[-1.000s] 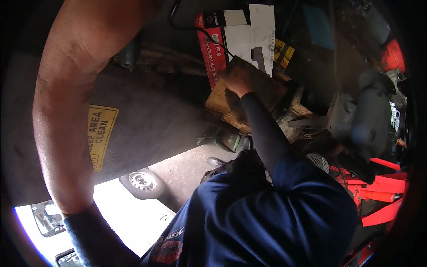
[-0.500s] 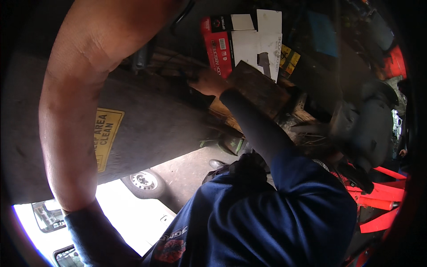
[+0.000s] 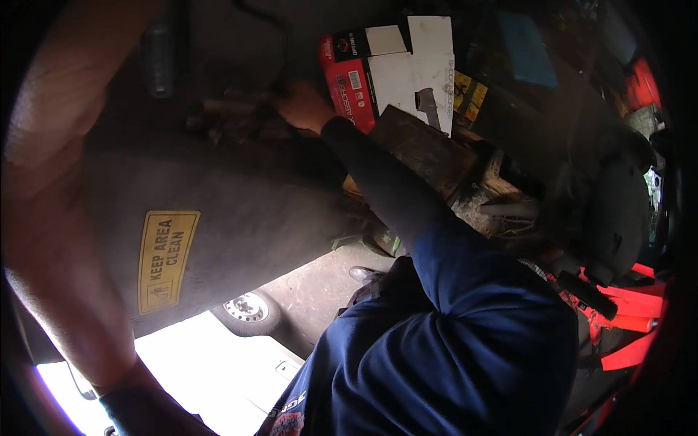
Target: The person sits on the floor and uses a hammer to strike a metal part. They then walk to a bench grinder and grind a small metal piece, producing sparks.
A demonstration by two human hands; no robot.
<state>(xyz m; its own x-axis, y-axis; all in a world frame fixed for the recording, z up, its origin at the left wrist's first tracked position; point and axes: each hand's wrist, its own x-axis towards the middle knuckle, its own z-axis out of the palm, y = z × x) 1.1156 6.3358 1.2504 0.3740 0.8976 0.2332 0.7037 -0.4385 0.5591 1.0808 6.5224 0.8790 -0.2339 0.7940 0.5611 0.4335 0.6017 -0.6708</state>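
My left forearm (image 3: 62, 211), bare below a dark sleeve, rises along the left side. My left hand lies beyond the upper edge, out of the picture. My right arm (image 3: 392, 182), in a dark sleeve, reaches up and left across the cluttered surface. At its end, my right hand (image 3: 305, 107) is smeared and in shadow beside some dark metal parts (image 3: 236, 112); its fingers are too dim to read. Just right of that hand lies a red, black and white cardboard box (image 3: 392, 80), opened out flat. A dark cylindrical thing (image 3: 158, 62) shows near my left forearm.
A brown flat block (image 3: 422, 145) lies below the box, by a yellow-and-black package (image 3: 469, 98). A dark panel bears a yellow sign (image 3: 169, 260). Beyond its edge are a wheel (image 3: 247, 311) and a white vehicle (image 3: 211, 367). Red metal equipment (image 3: 629, 312) stands at right.
My right hand has moved left and slightly up, away from the brown block toward the dark metal parts. My left forearm has swung left, uncovering the whole yellow sign. The view has shifted a little.
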